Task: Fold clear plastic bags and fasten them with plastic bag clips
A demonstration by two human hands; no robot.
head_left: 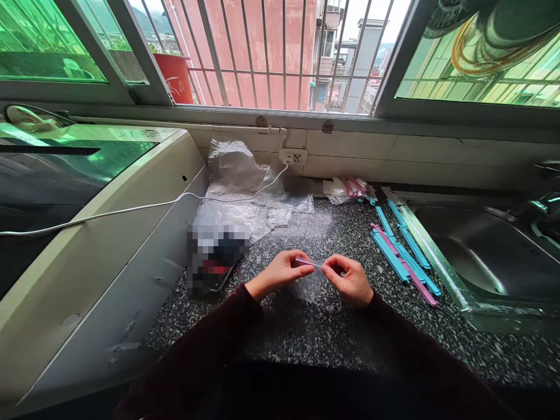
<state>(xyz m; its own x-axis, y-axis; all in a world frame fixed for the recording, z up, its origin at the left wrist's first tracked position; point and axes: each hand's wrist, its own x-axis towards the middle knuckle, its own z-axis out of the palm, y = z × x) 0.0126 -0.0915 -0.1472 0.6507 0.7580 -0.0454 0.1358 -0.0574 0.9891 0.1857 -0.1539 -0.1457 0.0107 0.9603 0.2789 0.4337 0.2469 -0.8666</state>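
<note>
Over the speckled countertop, a small clear plastic bag (pixel 308 289) hangs between my two hands. My left hand (pixel 284 273) pinches its top edge, where a pale purple strip (pixel 303 261) shows between thumb and fingers; whether the strip is part of the bag or inside it, I cannot tell. With thumb and fingertips together, my right hand (pixel 350 281) grips the other end of that edge. To the right lie several blue strips (pixel 391 256) and pink strips (pixel 415 280). A pile of clear plastic bags (pixel 238 175) lies behind my left hand.
Filled small bags (pixel 347 190) rest by the back wall. A phone-like dark object (pixel 221 262), partly blurred out, lies left. A steel sink (pixel 472 245) borders the right side, a white appliance (pixel 131 233) the left. A white cable (pixel 184 197) runs from the wall socket (pixel 294 157).
</note>
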